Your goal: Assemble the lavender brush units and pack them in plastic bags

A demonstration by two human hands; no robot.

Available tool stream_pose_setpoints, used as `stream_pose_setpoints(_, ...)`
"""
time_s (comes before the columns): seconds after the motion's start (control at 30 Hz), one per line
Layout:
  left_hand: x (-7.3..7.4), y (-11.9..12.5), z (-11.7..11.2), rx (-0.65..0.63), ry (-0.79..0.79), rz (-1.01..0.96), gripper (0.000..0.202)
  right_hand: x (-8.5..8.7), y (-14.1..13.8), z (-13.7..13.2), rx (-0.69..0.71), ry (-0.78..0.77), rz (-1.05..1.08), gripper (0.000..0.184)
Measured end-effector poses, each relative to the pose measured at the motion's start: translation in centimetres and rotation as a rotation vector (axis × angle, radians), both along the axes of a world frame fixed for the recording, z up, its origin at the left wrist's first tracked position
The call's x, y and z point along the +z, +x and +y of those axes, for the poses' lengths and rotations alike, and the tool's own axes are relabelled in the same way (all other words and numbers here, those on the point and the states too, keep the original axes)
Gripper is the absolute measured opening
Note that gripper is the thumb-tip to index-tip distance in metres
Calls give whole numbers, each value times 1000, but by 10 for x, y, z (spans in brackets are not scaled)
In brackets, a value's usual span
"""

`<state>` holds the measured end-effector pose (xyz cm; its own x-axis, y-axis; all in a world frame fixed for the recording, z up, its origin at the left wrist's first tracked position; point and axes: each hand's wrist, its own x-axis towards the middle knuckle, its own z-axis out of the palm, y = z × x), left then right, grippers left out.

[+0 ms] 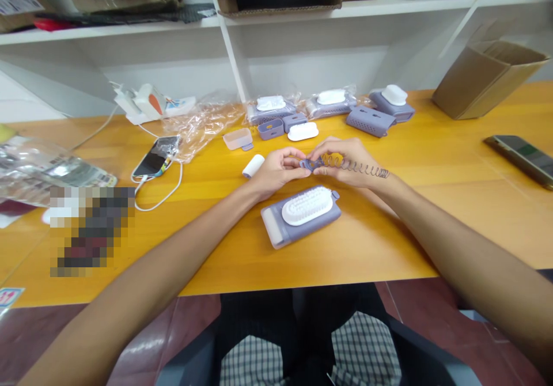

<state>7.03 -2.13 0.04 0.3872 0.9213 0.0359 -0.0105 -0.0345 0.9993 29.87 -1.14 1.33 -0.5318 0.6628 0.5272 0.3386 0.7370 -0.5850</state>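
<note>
Between my two hands is a small grey-purple plastic part (307,165) with a long metal coil spring (363,168) stretching from it to the right, over my right wrist. My left hand (279,173) pinches the left end of the plastic part. The fingers of my right hand (343,158) close round the part where the spring joins it. Just below them on the table lies a grey-purple case with a white bristled brush (307,204) on top and a translucent end. A white roller-like piece (253,166) rests beside my left hand.
Behind my hands lie a translucent cup (238,139), a purple shell (271,129), a white brush head (303,132) and a perforated purple cover (370,121). Wrapped brush units (330,103) stand farther back. A phone on a cable (158,155) is left, another phone (525,156) right, near a carton (488,78).
</note>
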Motion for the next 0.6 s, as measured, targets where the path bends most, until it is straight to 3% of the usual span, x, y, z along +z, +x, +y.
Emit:
stream_pose_setpoints(0.17,-2,7,0,38,-52,-106,26,4,-2,-4,-46,-11,-23,16)
stream_pose_setpoints(0.4,-2,10,-2,138,-59,-51,17,4,-6,-6,-42,13,-42,16)
stream_pose_setpoints(0.6,1,8,-5,115,-72,-36,24,-2,-8,-4,-5,35,-49,17)
